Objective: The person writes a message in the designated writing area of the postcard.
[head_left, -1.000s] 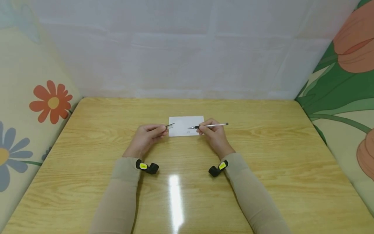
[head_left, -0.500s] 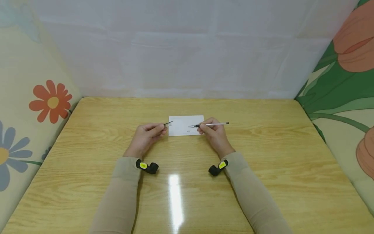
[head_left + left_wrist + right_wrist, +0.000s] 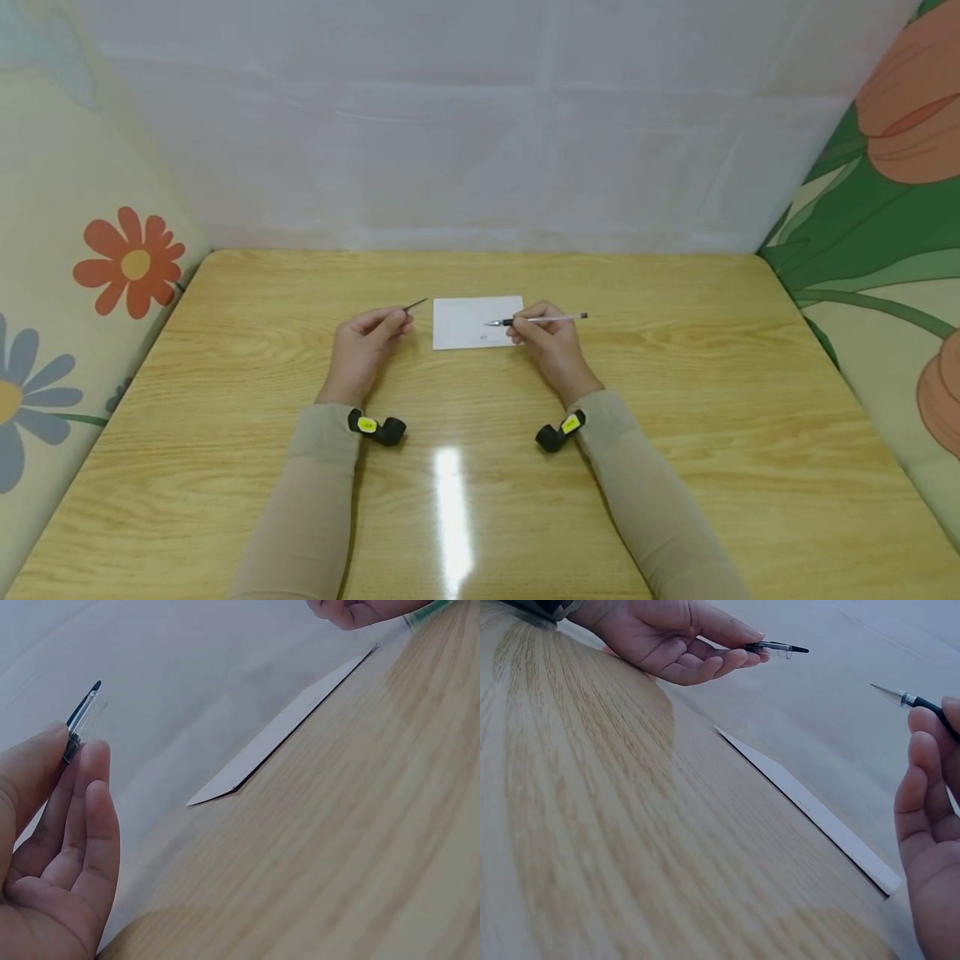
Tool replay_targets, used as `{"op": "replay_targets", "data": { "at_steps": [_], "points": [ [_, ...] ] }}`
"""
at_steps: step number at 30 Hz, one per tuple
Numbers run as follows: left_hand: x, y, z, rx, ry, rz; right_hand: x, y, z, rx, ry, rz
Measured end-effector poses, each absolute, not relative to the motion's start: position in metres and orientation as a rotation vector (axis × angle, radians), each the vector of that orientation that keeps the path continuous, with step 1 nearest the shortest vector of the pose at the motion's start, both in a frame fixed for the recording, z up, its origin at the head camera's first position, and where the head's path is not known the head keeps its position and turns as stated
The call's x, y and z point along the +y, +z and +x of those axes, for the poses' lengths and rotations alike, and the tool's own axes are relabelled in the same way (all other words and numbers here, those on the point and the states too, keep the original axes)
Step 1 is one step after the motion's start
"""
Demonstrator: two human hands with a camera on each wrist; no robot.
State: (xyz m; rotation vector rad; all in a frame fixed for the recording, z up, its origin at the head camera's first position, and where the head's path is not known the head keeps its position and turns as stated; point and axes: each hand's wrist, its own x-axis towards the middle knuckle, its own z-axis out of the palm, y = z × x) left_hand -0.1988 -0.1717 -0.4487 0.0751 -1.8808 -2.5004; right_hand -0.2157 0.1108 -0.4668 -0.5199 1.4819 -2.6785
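In the head view, pinching a pen (image 3: pixel 543 318) in the right hand (image 3: pixel 555 346) just right of centre, gripping low on the black section near the tip, probably for fine control of the point, with the tail aimed toward the right of the frame. Left of centre, pinching a pen cap (image 3: pixel 416 305) between thumb and fingers of the left hand (image 3: pixel 360 350), just beyond the left edge of a white card (image 3: pixel 457 325), perhaps to leave the face uncovered. Showing the white card flat on the wooden surface (image 3: pixel 660 350) at mid-frame, between both hands, likely for easy reach from either side; bearing small dark marks low on the face, too small to read. In the left wrist view, holding the pen cap by one end at upper left, presumably to leave most of the length free of the fingers; looking clear and slim, with a dark clip along one side, tilted upward. Cannot tell the right hand's grip here, cut off at upper right. In the right wrist view, pinching the pen at the right edge, raised above the white card and apart from it, perhaps to avoid a stray mark; looking sharply pointed, with a silvery cone, a translucent collar and a black grip. Also showing the pen cap at top centre, pinched in the left hand, well apart from the pen.
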Motion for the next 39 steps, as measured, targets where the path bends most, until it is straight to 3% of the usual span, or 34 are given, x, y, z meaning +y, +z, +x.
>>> {"op": "replay_targets", "data": {
  "at_steps": [20, 29, 39],
  "points": [
    [-0.177, -0.453, -0.202, -2.009, -1.860, 0.229, 0.110, -0.467, -0.215, 1.451, -2.712, -0.430],
    [-0.175, -0.429, -0.190, -2.038, -1.778, 0.235, 0.110, -0.466, -0.213, 1.449, -2.709, -0.434],
    [-0.195, -0.454, -0.207, -2.041, -1.677, 0.301, 0.111, -0.466, -0.213, 1.459, -2.704, -0.418]
  ]
}}
